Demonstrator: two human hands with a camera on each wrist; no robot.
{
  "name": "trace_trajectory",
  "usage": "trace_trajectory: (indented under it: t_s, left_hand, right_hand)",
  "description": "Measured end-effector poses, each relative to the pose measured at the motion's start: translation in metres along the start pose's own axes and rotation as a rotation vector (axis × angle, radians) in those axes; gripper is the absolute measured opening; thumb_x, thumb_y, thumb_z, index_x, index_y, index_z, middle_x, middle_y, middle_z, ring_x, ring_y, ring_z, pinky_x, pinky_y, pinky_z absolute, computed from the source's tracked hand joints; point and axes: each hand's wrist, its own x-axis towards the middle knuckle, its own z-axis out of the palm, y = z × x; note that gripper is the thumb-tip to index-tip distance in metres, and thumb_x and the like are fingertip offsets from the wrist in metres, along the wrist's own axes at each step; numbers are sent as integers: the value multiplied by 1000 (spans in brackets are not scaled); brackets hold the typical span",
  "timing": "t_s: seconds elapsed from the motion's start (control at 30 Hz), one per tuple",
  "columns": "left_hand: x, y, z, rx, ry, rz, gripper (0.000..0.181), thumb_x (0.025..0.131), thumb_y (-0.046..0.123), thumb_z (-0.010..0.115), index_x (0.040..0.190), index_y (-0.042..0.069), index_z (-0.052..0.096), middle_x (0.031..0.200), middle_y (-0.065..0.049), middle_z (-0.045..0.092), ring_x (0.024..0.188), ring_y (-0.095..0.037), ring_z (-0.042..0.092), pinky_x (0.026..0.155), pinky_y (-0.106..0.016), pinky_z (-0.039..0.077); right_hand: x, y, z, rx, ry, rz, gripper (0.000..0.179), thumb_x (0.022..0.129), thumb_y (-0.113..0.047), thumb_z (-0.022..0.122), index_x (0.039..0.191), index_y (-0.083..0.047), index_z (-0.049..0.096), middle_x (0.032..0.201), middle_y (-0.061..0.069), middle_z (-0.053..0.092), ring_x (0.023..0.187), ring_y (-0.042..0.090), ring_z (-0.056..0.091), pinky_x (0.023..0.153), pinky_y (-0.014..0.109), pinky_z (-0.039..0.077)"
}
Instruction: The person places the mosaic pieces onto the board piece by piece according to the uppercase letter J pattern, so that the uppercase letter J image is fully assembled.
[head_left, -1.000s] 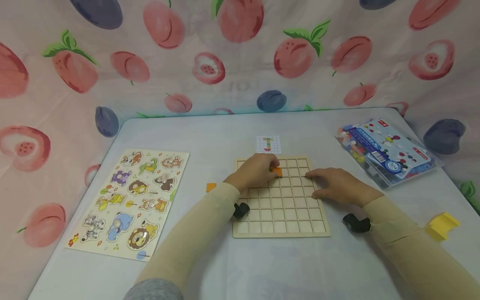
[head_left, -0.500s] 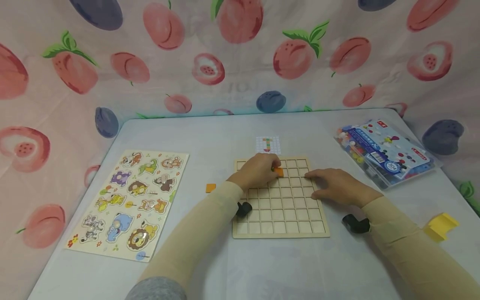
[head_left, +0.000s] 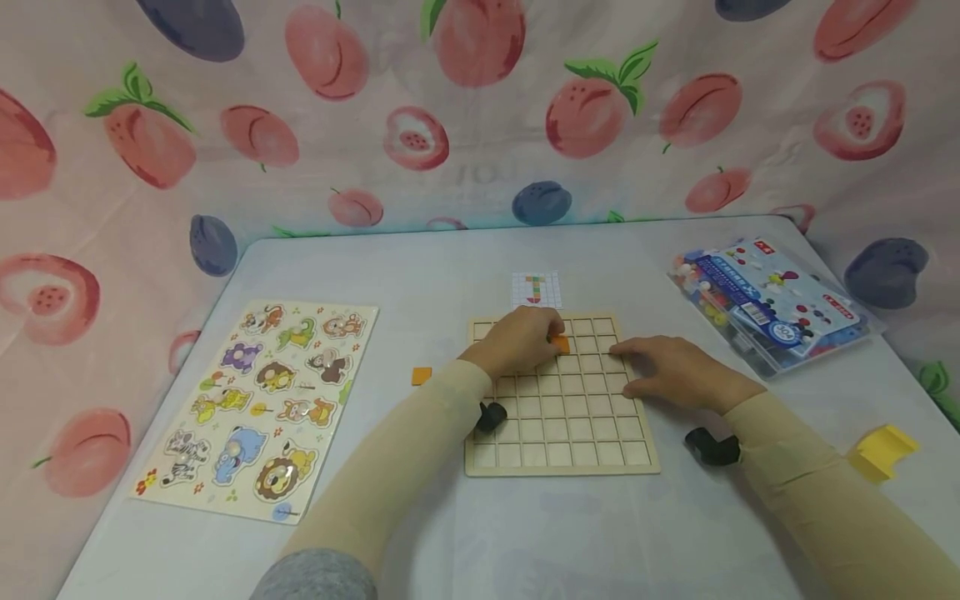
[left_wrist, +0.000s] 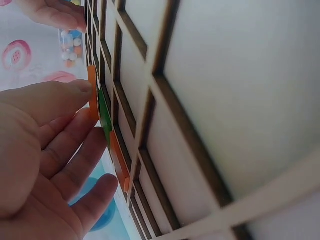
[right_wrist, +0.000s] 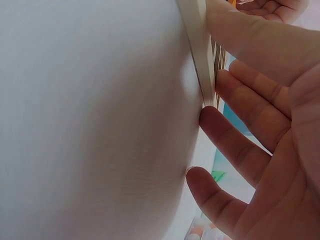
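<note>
Over the upper part of a wooden grid board, my left hand pinches an orange square tile between thumb and fingers. In the left wrist view a green tile and another orange tile lie in the grid beyond it, partly behind my fingers. From the head view, my left hand covers most of these tiles. At the board's right edge, my right hand touches the wooden frame with thumb and fingers extended; the right wrist view shows fingertips along that edge.
A small printed card lies behind the board. Left of it is one loose orange tile, then an animal puzzle board. A clear plastic box of colourful pieces stands back right, with a yellow curved piece nearer the front.
My left hand has shifted slightly to the right with the orange tile. My right hand and the grid board stay in place.
</note>
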Motion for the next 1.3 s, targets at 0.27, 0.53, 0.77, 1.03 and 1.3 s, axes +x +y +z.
trace_trajectory:
  t_s: [0.27, 0.53, 0.77, 1.03, 1.3]
  left_hand:
    - [2, 1, 1, 14, -11, 14, 32, 96, 23, 69, 125, 11, 66, 112, 1, 67, 94, -11, 58, 86, -25, 48]
    - [4, 4, 1, 30, -16, 17, 32, 96, 23, 69, 125, 11, 66, 109, 1, 67, 91, -12, 58, 83, -25, 48]
    - [4, 6, 2, 45, -9, 18, 31, 96, 23, 69, 124, 11, 67, 109, 2, 66, 90, -12, 57, 83, -25, 47]
    - [5, 6, 2, 47, -3, 26, 30, 96, 23, 69, 124, 11, 67, 107, 2, 66, 89, -12, 58, 81, -26, 48]
    - [6, 6, 3, 58, 2, 35, 28, 96, 22, 69, 121, 11, 67, 103, 3, 66, 88, -12, 58, 80, -26, 48]
  right_hand:
    - [-1, -1, -2, 10, -6, 12, 61, 86, -27, 79, 139, -4, 58, 141, 23, 54, 133, 45, 43, 108, 61, 32]
    - [-1, 0, -1, 13, -9, 2, 61, 87, -28, 78, 139, -4, 57, 141, 24, 53, 133, 46, 43, 108, 61, 32]
    - [0, 0, -1, 10, -6, 3, 61, 87, -29, 79, 139, -5, 58, 141, 23, 53, 134, 45, 43, 108, 61, 32]
    - [0, 0, -1, 4, -12, 14, 62, 87, -28, 78, 140, -5, 56, 142, 23, 53, 134, 45, 42, 108, 61, 31]
    - [1, 1, 0, -2, -8, 14, 62, 87, -28, 79, 140, -5, 56, 142, 23, 53, 134, 45, 43, 108, 61, 32]
